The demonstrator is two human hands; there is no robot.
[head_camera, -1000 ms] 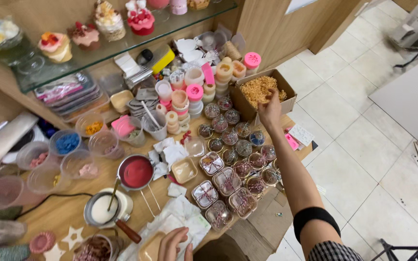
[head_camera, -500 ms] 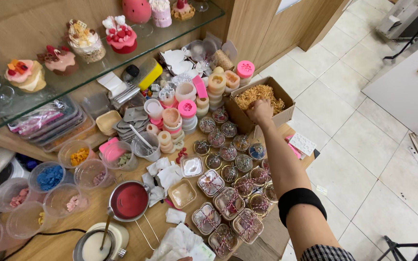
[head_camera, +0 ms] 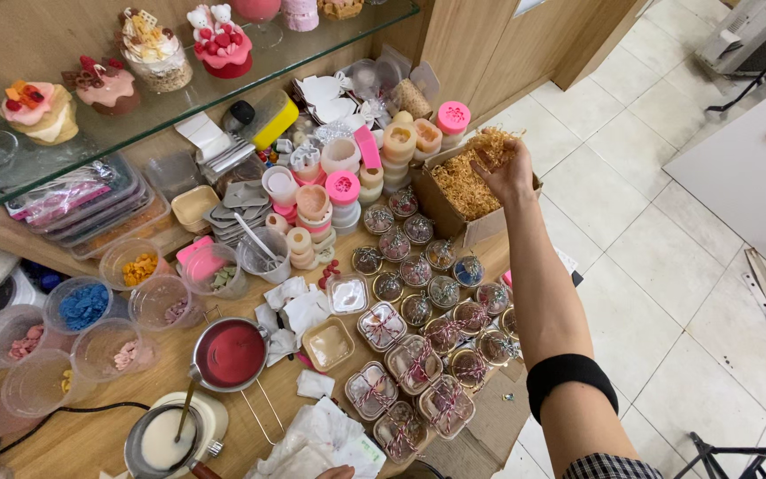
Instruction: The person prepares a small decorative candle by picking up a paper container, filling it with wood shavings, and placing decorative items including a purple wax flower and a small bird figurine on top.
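Note:
My right hand (head_camera: 509, 173) is stretched out over an open cardboard box (head_camera: 482, 229) at the far right of the wooden counter. Its fingers are closed on a clump of tan shredded paper (head_camera: 465, 186), the same stuff that fills the box. Only a fingertip of my left hand (head_camera: 340, 473) shows at the bottom edge, by crumpled white paper (head_camera: 312, 443); its grip is hidden. Between the two hands stand several small round jars (head_camera: 414, 270) and clear lidded tubs tied with striped ribbon (head_camera: 418, 364).
A small pot of red liquid (head_camera: 230, 353) and a pot of white liquid (head_camera: 166, 439) sit at the front left. Plastic cups (head_camera: 86, 306) with coloured bits, stacked pink moulds (head_camera: 343, 191) and a glass shelf (head_camera: 223, 89) with cake-shaped pieces lie behind. Tiled floor lies to the right.
My right hand has risen from the box with a clump of shredded paper in its fingers. My left hand has dropped almost out of view at the bottom edge.

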